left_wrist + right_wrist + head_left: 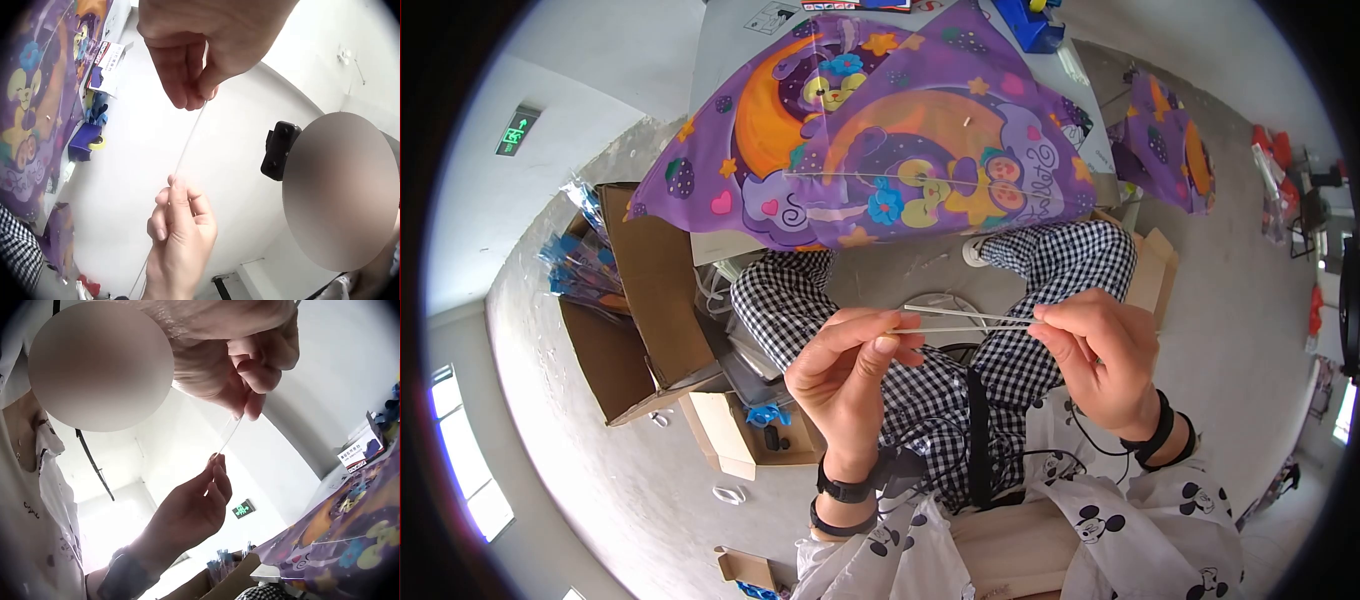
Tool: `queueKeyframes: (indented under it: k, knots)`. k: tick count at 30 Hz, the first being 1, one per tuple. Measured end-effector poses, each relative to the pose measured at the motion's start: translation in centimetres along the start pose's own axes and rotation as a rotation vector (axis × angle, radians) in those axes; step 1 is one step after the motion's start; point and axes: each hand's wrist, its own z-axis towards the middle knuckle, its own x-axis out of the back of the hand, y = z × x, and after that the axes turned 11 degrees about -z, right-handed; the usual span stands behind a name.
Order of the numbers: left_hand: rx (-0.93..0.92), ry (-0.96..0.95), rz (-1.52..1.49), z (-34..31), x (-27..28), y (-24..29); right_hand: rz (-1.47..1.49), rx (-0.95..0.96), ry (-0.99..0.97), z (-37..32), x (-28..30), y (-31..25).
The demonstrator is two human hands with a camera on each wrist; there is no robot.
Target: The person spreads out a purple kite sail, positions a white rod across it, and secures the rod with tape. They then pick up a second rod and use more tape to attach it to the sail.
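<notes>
Both hands are raised over the lap, facing each other. Between thumb and fingertips, my left hand (850, 365) pinches one end of a thin white strand (960, 329). The right hand (1105, 350) pinches its other end, so it spans the gap nearly straight. A second white length runs close beside it from the right fingertips toward the left fingers. In the left wrist view the strand (190, 139) looks taut; the right wrist view shows it (230, 435) slightly bowed. Beyond the hands, a purple kite sheet (690, 205) printed with rabbits and moons drapes over the table.
An open carton (640, 290) with bagged items stands at the left, above a smaller box (730, 440) holding blue and black parts. A blue tape dispenser (1028, 28) sits on the table's far right. Another purple kite (1165, 150) is at the right.
</notes>
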Motion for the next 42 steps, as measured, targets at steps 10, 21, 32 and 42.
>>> queueKeyframes:
  k: [10, 21, 32, 42]
  knots:
    - [-0.082, 0.002, 0.085, -0.1, 0.1, -0.1, -0.027, 0.008, -0.013, 0.2, 0.1, -0.4]
    - [0.067, -0.08, 0.009, 0.3, 0.3, 0.1, -0.013, 0.057, -0.002, -0.3, -0.3, 0.1]
    - [0.482, -0.198, 0.179, 4.6, -2.1, -4.9, 0.112, -0.37, -0.058, -1.8, -0.6, 3.2]
    - [0.052, -0.216, 1.246, 21.6, -1.9, -25.3, 0.093, -0.692, 0.049, -7.3, 1.5, 8.1]
